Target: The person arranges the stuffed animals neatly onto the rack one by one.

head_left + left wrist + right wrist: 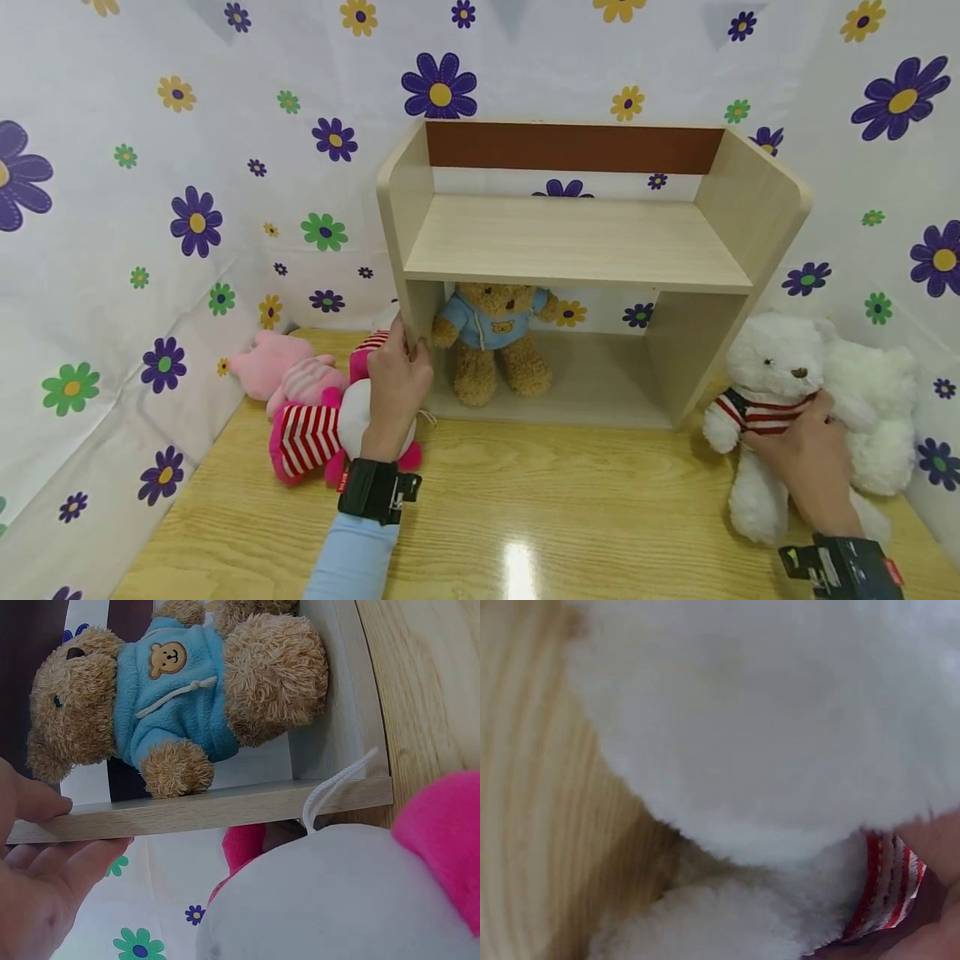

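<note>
My left hand [397,387] grips the front edge of the left side panel of a small wooden shelf [577,246]; in the left wrist view the thumb lies inside the panel [202,811] and the fingers outside. Just inside, a brown teddy bear [495,342] in a blue hoodie stands in the lower compartment. At the right, my right hand [806,467] holds a white teddy bear [776,358] by the middle, over its red-and-white striped shirt [772,417]. White fur [765,735] fills most of the right wrist view and hides part of the grip.
Left of the shelf, a pink plush toy [281,367] lies beside a white plush with striped red parts [311,437]. Another white fluffy plush [888,408] sits behind the held bear. Flowered cloth [247,233] hangs behind the wooden table [480,517].
</note>
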Motion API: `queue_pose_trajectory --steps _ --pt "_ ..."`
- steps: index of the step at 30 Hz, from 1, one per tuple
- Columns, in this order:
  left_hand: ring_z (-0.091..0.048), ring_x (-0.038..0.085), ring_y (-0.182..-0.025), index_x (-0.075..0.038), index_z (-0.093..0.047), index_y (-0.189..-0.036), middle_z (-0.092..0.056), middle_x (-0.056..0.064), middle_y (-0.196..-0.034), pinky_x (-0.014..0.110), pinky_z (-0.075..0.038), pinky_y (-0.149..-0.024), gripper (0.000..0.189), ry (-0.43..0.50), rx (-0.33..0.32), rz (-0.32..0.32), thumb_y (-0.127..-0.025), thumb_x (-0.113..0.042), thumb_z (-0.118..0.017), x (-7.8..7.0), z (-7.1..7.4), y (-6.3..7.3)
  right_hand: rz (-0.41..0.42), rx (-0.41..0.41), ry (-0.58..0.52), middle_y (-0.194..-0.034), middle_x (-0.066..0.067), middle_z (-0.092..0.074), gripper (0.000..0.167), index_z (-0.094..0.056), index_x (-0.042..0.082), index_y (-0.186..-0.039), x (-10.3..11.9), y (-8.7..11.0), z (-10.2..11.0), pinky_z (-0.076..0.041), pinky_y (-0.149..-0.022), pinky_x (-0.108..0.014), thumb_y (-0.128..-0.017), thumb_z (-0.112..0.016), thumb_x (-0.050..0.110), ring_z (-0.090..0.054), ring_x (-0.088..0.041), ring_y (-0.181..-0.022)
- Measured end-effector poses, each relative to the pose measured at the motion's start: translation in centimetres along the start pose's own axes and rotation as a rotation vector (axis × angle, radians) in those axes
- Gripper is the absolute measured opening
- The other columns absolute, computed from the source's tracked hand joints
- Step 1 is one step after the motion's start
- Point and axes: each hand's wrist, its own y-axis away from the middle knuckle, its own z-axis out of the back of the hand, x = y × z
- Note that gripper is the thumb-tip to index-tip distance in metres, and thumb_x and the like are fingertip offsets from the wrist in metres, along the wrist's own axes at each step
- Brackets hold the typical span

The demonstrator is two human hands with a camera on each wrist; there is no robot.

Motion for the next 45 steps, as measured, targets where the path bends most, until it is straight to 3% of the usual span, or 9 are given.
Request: queue_pose_trajectory --steps 19,23,29,34,35,37,41,43,45 --pt "-0.073 0.044 -0.100 0.001 -0.056 -0.139 -0.072 0.028 -0.117 0.057 -0.060 -0.083 0.044 0.026 0.011 0.000 -0.095 -0.004 -0.060 -0.1 0.1 0.1 -0.017 -0.231 -0.186 -0.128 -0.052 -0.041 0.113 -0.008 -0.010 -0.150 0.6 3.1 0.9 -0.041 -0.087 -0.074 -0.076 -0.083 0.033 -0.047 -0.067 -0.111" --pt "-0.073 0.044 -0.099 0.000 -0.056 -0.139 -0.072 0.028 -0.118 0.057 -0.060 -0.082 0.044 0.028 0.008 -0.004 -0.096 -0.004 -0.061 -0.1 0.1 0.2 0.064 -0.319 -0.274 -0.132 -0.048 -0.042 0.116 -0.009 -0.003 -0.153 0.9 3.7 0.9 -0.039 -0.093 -0.076 -0.072 -0.086 0.029 -0.047 -0.066 -0.116" --pt "-0.073 0.045 -0.100 0.001 -0.056 -0.140 -0.072 0.028 -0.119 0.057 -0.060 -0.083 0.045 0.029 0.000 -0.011 -0.095 -0.003 -0.061 -0.1 0.1 0.2 0.159 -0.401 -0.363 -0.138 -0.034 -0.047 0.123 -0.010 0.022 -0.158 1.7 4.6 0.7 -0.040 -0.097 -0.074 -0.066 -0.091 0.024 -0.052 -0.060 -0.122" --pt "-0.073 0.044 -0.102 0.001 -0.057 -0.138 -0.072 0.027 -0.119 0.057 -0.059 -0.085 0.043 0.031 0.010 0.004 -0.095 -0.003 -0.061 0.0 0.1 0.2 0.155 -0.425 -0.370 -0.131 -0.033 -0.055 0.121 -0.018 0.019 -0.157 2.5 5.3 0.3 -0.043 -0.095 -0.070 -0.062 -0.093 0.023 -0.056 -0.057 -0.119" --pt "-0.073 0.044 -0.102 0.001 -0.057 -0.137 -0.072 0.027 -0.119 0.057 -0.059 -0.085 0.043 0.032 0.011 0.007 -0.095 -0.003 -0.061 0.0 0.1 0.2 0.169 -0.434 -0.376 -0.131 -0.030 -0.056 0.122 -0.019 0.021 -0.157 2.6 5.3 0.1 -0.048 -0.099 -0.061 -0.061 -0.094 0.022 -0.057 -0.053 -0.120" --pt "-0.073 0.044 -0.101 0.001 -0.057 -0.138 -0.072 0.027 -0.119 0.057 -0.060 -0.085 0.042 0.036 0.015 0.012 -0.095 -0.003 -0.061 0.0 0.1 0.2 0.226 -0.464 -0.404 -0.133 -0.022 -0.059 0.122 -0.024 0.027 -0.157 2.9 5.5 -0.2 -0.049 -0.104 -0.039 -0.058 -0.095 0.018 -0.059 -0.036 -0.126" --pt "-0.073 0.044 -0.100 0.001 -0.057 -0.138 -0.072 0.028 -0.118 0.057 -0.060 -0.083 0.043 0.035 0.012 0.007 -0.095 -0.003 -0.061 0.0 0.1 0.2 0.446 -0.514 -0.508 -0.135 0.008 -0.059 0.120 -0.037 0.026 -0.154 3.3 5.3 -0.9 -0.032 -0.102 -0.005 -0.052 -0.095 0.006 -0.052 0.001 -0.127" --pt "-0.073 0.044 -0.100 0.001 -0.057 -0.138 -0.072 0.028 -0.117 0.057 -0.060 -0.082 0.043 0.031 0.010 0.003 -0.095 -0.003 -0.061 0.0 0.1 0.2 0.565 -0.528 -0.560 -0.134 0.017 -0.057 0.111 -0.045 0.016 -0.150 3.5 5.1 -1.2 -0.034 -0.104 -0.006 -0.051 -0.093 0.006 -0.049 0.009 -0.126" --pt "-0.073 0.044 -0.101 0.000 -0.057 -0.139 -0.072 0.028 -0.118 0.057 -0.060 -0.082 0.044 0.031 0.008 -0.002 -0.095 -0.003 -0.061 0.0 0.1 0.3 0.666 -0.524 -0.579 -0.136 0.020 -0.055 0.105 -0.048 0.005 -0.147 3.8 5.0 -1.4 -0.035 -0.108 -0.009 -0.052 -0.093 0.012 -0.050 0.005 -0.128"
